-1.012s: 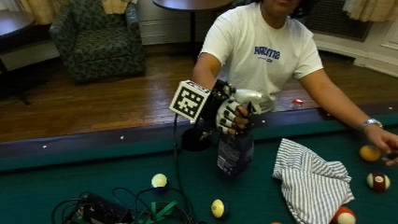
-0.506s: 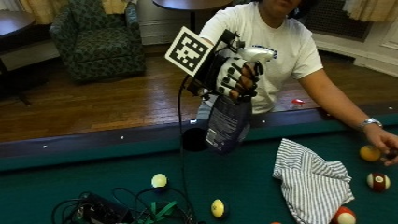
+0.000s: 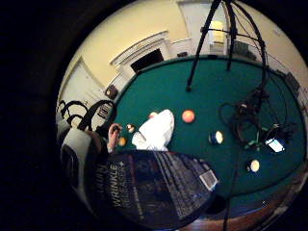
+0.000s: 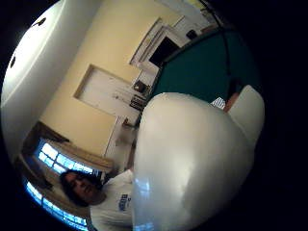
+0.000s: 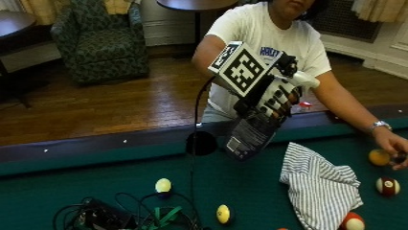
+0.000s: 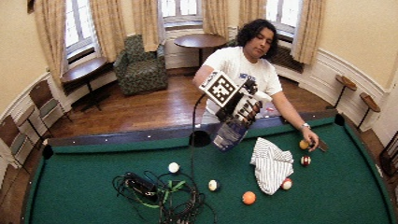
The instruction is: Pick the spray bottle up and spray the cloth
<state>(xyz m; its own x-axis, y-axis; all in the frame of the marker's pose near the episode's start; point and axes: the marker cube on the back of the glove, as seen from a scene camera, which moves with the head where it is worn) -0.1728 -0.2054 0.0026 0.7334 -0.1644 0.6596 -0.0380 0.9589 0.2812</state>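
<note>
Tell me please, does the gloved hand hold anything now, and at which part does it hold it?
Yes. The gloved right hand grips the spray bottle at its neck, just under the white spray head, with the fingers curled around it. The bottle hangs tilted above the green table.

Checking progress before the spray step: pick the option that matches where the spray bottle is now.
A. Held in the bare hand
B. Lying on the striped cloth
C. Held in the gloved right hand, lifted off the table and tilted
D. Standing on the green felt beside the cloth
C: the right hand grips the spray bottle, tilted in the air above the table, beside the striped cloth.
</note>
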